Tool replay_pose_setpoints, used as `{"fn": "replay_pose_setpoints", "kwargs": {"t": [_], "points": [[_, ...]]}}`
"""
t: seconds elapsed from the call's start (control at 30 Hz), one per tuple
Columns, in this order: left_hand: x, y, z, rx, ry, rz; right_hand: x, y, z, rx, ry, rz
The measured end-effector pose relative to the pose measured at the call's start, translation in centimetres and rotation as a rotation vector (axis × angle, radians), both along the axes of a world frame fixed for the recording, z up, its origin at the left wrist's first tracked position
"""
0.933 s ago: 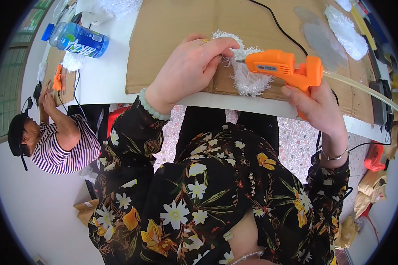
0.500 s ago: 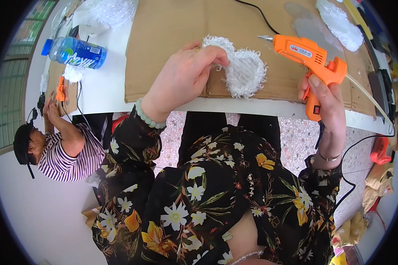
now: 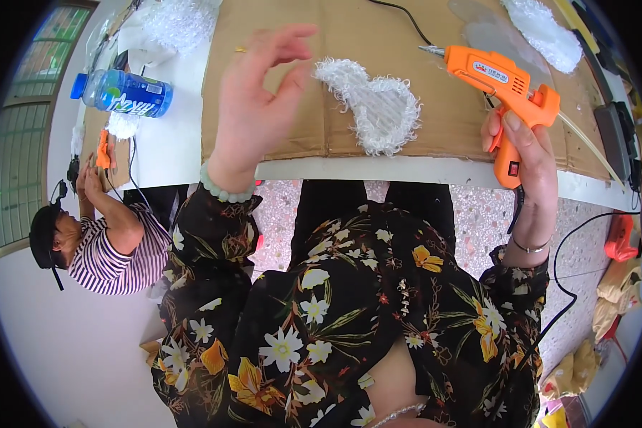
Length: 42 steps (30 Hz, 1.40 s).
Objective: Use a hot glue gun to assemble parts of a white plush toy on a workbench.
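My left hand (image 3: pixel 260 93) is raised over the left part of the cardboard, fingers apart and curved, holding nothing. Just right of it a fluffy white fabric piece (image 3: pixel 381 110) lies flat on the cardboard (image 3: pixel 271 132), narrow at its upper left and rounded at its lower right. My right hand (image 3: pixel 524 146) is closed around the handle of an orange glue gun (image 3: pixel 492 75) above the right side of the cardboard. The gun's metal nozzle points left. A pale glue stick (image 3: pixel 585 143) sticks out of its back end.
A blue-capped bottle (image 3: pixel 132 93) lies at the left. White fluffy material sits in a pile (image 3: pixel 182 25) at the back left and as another piece (image 3: pixel 542 36) at the back right. The gun's cord hangs at the right. A person in a striped shirt (image 3: pixel 125 250) works at the far left.
My left hand has let go of the fluffy white piece and moved away to the upper left. The white piece has shifted slightly left. My right hand still holds the glue gun, nearly in place.
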<state>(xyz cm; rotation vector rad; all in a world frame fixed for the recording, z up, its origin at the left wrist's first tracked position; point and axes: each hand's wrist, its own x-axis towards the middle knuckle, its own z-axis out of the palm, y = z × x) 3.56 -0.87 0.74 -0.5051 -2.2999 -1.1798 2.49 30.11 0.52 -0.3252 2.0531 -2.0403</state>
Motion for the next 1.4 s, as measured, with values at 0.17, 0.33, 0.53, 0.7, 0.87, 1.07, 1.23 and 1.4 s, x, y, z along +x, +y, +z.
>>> {"fn": "replay_pose_setpoints", "kwargs": {"t": [0.17, 0.33, 0.53, 0.7, 0.87, 1.07, 1.23, 1.4], "points": [[1.0, 0.4, 2.0, 0.337, 0.011, 0.046, 0.0, 0.4, -0.3, -0.005, 0.014, 0.015], [5.0, 0.6, 1.2, 0.006, 0.033, 0.085, 0.4, 0.1, -0.1, -0.082, 0.024, -0.004], [6.5, 5.8, -1.2, -0.549, 0.090, -0.019, 0.4, 0.3, -0.2, -0.099, 0.021, -0.003], [5.6, 6.0, -3.1, -0.681, 0.188, 0.051, 0.0, 1.1, -1.0, -0.081, 0.049, 0.051], [5.3, 4.5, -1.7, -0.778, 0.273, 0.009, 0.0, -0.3, -0.8, -0.159, 0.037, 0.039], [4.1, 3.6, -0.2, -0.791, 0.143, -0.161, 1.0, -0.2, -0.3, -0.135, -0.011, -0.005], [4.6, 2.5, 0.4, -0.764, 0.089, -0.284, 1.1, 0.1, -0.5, -0.149, 0.036, 0.006], [4.9, -0.1, 2.6, -0.908, 0.127, -0.276, 1.0, -0.1, -0.6, -0.148, 0.052, 0.043]]}}
